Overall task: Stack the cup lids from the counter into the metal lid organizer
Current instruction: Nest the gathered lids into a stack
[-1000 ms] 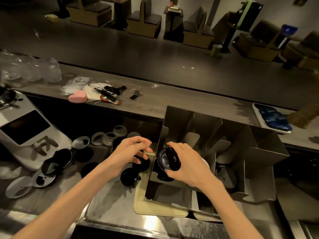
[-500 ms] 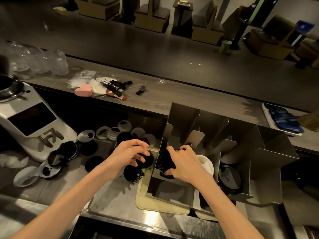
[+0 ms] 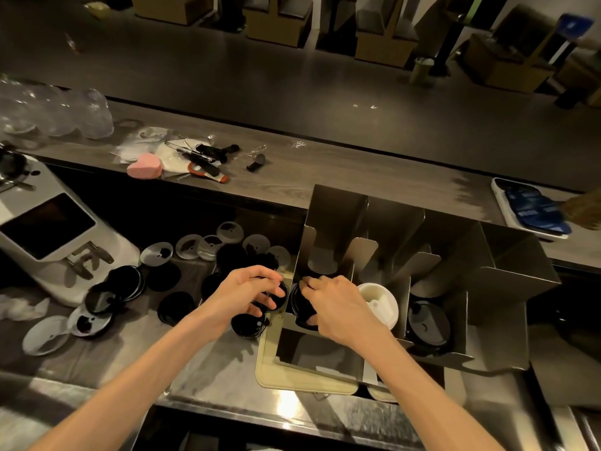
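Now the right hand (image 3: pixel 338 307) presses black lids (image 3: pixel 300 309) into the metal lid organizer (image 3: pixel 507 288), while the left hand (image 3: pixel 250 292) pinches another lid (image 3: pixel 276 296), likely stacked next

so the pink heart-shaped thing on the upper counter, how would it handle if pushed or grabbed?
The pink heart-shaped thing lies flat and low on the upper counter, so it would probably slide rather than roll or tip. Its matte, rounded edges suggest something soft like a sponge, likely light and squashy, though the material can't be confirmed. The surface doesn't look slippery.
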Motion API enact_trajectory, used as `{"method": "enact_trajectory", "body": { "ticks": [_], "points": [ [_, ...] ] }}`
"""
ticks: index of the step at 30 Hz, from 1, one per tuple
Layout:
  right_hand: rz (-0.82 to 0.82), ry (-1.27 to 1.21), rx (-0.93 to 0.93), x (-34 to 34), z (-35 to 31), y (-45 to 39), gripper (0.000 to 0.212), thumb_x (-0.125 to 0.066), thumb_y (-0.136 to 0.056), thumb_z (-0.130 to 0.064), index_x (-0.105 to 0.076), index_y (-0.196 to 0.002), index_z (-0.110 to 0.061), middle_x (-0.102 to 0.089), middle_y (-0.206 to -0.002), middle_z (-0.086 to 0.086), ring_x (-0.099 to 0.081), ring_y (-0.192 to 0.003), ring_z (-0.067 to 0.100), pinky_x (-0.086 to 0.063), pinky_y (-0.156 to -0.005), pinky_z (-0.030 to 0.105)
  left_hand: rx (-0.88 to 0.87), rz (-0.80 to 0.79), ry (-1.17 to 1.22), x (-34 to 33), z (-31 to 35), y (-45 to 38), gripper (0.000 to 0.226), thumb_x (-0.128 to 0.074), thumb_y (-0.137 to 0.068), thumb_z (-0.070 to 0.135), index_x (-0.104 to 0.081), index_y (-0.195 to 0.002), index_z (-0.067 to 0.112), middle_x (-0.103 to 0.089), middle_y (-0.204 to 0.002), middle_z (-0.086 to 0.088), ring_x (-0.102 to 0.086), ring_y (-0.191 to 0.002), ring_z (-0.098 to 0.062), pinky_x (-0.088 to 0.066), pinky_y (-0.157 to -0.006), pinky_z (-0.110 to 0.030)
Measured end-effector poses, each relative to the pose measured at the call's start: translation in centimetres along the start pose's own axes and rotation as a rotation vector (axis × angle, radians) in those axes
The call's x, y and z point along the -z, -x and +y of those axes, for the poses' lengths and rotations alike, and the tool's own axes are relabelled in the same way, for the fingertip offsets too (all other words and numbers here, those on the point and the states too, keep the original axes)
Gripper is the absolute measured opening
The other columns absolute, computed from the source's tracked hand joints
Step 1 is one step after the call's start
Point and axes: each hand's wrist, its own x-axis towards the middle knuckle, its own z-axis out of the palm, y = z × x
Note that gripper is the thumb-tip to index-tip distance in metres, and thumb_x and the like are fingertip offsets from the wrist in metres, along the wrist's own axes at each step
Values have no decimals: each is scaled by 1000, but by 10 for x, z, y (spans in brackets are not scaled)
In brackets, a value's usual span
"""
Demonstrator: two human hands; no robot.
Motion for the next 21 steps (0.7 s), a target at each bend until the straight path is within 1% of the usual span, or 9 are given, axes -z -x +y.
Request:
{"method": "enact_trajectory", "body": {
  "ticks": [3, 6, 10, 13, 15, 19, 21],
  "points": [
    [19, -54, -18, 6, 3, 2, 66, -71, -92, -37, -47, -149, -15, -55, -147, 3, -56, -127, 26, -46, -102, 41, -6, -11, -2, -2, 1, -1, 17, -63, -98, 19, -71, -113, 17, -78, -97, -6, -71, -84, -19, -51, -67, -28],
    [55, -154, -74, 17, 10, 7, 65, -74, -90, -34, -49, -146, -15, -58, -140, 3, -58, -123, 25, -48, -102, 38, -19, -24, -10, -3, 3, -2, 17, -63, -98, 20, -71, -112, 18, -78, -98, -6, -72, -84, -19, -51, -68, -29],
    [10, -224, -116, 19, 13, 9, 72, -77, -88, -27, -43, -150, -14, -55, -145, 4, -58, -126, 26, -51, -101, 38, -20, -14, -17, -2, 6, -2, 16, -62, -99, 20, -71, -112, 18, -78, -97, -6, -71, -82, -18, -51, -67, -28],
    [-37, -209, -116, 12, 12, 9, 68, -77, -88, -22, -46, -148, -13, -58, -140, 6, -60, -122, 29, -54, -96, 39, -23, -14, -15, -2, 7, -1, 16, -61, -100, 19, -71, -112, 19, -78, -98, -5, -71, -82, -17, -51, -67, -28],
    [-45, -173, -113, 10, 11, 8, 64, -75, -90, -20, -47, -147, -13, -59, -139, 7, -61, -121, 29, -55, -95, 40, -19, -9, -12, -1, 6, 0, 17, -61, -99, 19, -71, -113, 18, -78, -98, -6, -71, -81, -17, -51, -67, -28],
    [-11, -65, -56, 9, 10, 3, 62, -73, -92, -28, -49, -147, -13, -60, -139, 6, -62, -120, 26, -53, -97, 40, -11, 0, -12, 0, 3, 1, 17, -61, -99, 19, -70, -113, 17, -78, -98, -6, -71, -81, -17, -51, -67, -27],
    [-15, -36, -27, 6, 8, 0, 64, -72, -92, -29, -47, -149, -13, -57, -143, 7, -59, -124, 26, -52, -99, 41, -13, 8, -11, 1, 2, 2, 17, -61, -99, 19, -70, -113, 17, -78, -97, -6, -71, -81, -17, -51, -68, -28]
  ]
}}
